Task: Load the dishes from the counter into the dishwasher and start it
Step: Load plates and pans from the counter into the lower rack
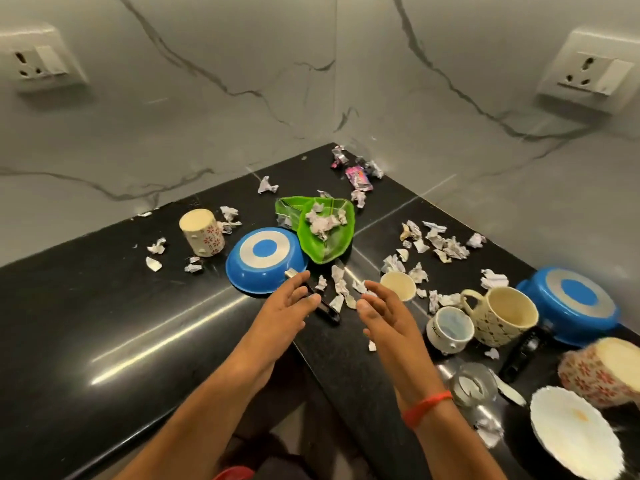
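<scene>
Above the counter (104,306) corner, both hands' fingers (298,292) spread empty beside the blue pan (265,259).

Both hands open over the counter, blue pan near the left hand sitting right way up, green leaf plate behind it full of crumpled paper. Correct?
Not quite: the blue pan lies upside down, base up, in the head view. The rest holds: left hand and right hand open, green leaf plate holding crumpled paper.
</scene>
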Tool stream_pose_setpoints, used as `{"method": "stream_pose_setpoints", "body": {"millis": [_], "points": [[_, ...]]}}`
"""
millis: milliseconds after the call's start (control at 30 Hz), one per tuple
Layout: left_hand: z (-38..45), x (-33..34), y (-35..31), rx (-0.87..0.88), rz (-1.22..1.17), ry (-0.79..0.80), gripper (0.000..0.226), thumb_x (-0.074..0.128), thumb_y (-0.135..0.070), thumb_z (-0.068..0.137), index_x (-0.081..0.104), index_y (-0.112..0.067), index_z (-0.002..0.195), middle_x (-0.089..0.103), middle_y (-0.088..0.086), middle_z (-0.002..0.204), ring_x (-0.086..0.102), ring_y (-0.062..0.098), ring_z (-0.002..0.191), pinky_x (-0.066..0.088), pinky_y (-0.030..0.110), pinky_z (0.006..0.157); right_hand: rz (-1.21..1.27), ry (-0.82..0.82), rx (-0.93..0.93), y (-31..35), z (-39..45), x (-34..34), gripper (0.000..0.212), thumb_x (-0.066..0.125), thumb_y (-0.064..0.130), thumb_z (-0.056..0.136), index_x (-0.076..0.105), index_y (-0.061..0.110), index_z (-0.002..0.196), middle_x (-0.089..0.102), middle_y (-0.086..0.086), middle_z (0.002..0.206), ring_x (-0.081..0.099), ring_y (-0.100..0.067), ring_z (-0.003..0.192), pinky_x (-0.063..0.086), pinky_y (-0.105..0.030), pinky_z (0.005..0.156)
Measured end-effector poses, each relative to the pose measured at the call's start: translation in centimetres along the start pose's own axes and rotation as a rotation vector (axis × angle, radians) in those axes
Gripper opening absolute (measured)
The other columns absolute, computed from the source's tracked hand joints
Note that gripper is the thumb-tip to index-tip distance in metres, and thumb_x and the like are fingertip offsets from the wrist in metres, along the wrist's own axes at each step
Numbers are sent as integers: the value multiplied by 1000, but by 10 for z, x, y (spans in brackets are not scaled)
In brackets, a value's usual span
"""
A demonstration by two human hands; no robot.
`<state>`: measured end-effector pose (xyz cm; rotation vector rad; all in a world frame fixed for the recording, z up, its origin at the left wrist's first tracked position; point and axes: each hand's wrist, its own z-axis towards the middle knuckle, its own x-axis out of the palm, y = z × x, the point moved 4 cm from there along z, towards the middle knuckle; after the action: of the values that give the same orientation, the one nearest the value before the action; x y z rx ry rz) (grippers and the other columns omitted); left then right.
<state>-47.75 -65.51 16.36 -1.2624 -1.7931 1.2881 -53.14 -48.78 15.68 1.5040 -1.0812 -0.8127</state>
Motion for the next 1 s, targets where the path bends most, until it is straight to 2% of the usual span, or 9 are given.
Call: {"method": "stream_pose_setpoints", "body": {"millis": [167, 267, 467, 533, 633, 700, 833, 933, 1000], "points": [[44, -9, 0, -12, 27, -4, 54, 65, -32, 99, 46, -40, 149, 45, -2, 155, 46, 12, 140, 38, 41, 118, -28, 81, 51, -5, 50, 23, 34, 62, 32, 97, 58, 39, 130, 59, 4, 132, 58, -3, 119, 48, -21, 86], [84, -12, 4, 14, 113, 10, 57, 66, -32, 98, 46, -36, 150, 45, -3, 155, 42, 7, 140, 37, 31, 111, -62, 86, 76, -11, 86, 38, 41, 61, 27, 99, 52, 28, 139, 57, -5, 136, 60, -8, 115, 47, -16, 82], [152, -15, 6, 311, 772, 18, 56, 60, -37, 100, 41, -35, 153, 29, -3, 165, 22, 16, 154, 26, 38, 123, -85, 10, 204, -35, 163, 61, 51, 65, 32, 95, 46, 25, 142, 66, -3, 122, 64, -10, 99, 46, -22, 76], [173, -13, 1, 394, 928, 40, 57, 59, -36, 99, 40, -35, 153, 26, -1, 166, 20, 19, 154, 24, 40, 124, -33, -54, 286, -42, 189, 65, 37, 60, 26, 99, 50, 23, 134, 68, 0, 111, 64, -7, 89, 47, -21, 67], [198, -7, -3, 466, 1161, 65, 54, 57, -35, 97, 45, -30, 149, 37, 1, 160, 32, 23, 148, 26, 38, 120, 30, -135, 381, -57, 214, 67, 28, 56, 23, 101, 54, 17, 128, 67, -3, 96, 58, -4, 64, 41, -18, 47], [214, -2, -3, 509, 1283, 81, 47, 56, -34, 94, 52, -26, 140, 53, 0, 145, 45, 24, 134, 33, 37, 110, 38, -181, 410, -61, 225, 69, 24, 56, 23, 101, 54, 18, 124, 64, -3, 90, 55, -5, 61, 40, -17, 42], [238, -1, 7, 530, 1361, 125, 30, 63, -34, 84, 66, -25, 113, 66, -2, 105, 59, 27, 104, 39, 40, 86, 65, -275, 429, -64, 238, 70, 25, 57, 24, 101, 49, 21, 124, 67, -6, 108, 63, -20, 89, 50, -29, 65], [246, -2, 10, 623, 1371, 106, 15, 72, -35, 68, 67, -29, 82, 61, -7, 75, 61, 22, 76, 36, 36, 67, 49, -388, 429, -71, 243, 69, 62, 64, 33, 95, 34, 24, 148, 62, -13, 128, 64, -28, 110, 56, -40, 82], [248, -2, 9, 688, 1288, 106, 13, 68, -35, 70, 65, -29, 81, 59, -9, 75, 60, 20, 74, 35, 35, 66, 67, -436, 425, -72, 244, 69, 69, 67, 37, 90, 37, 20, 150, 63, -13, 130, 64, -27, 112, 55, -46, 93]]}}
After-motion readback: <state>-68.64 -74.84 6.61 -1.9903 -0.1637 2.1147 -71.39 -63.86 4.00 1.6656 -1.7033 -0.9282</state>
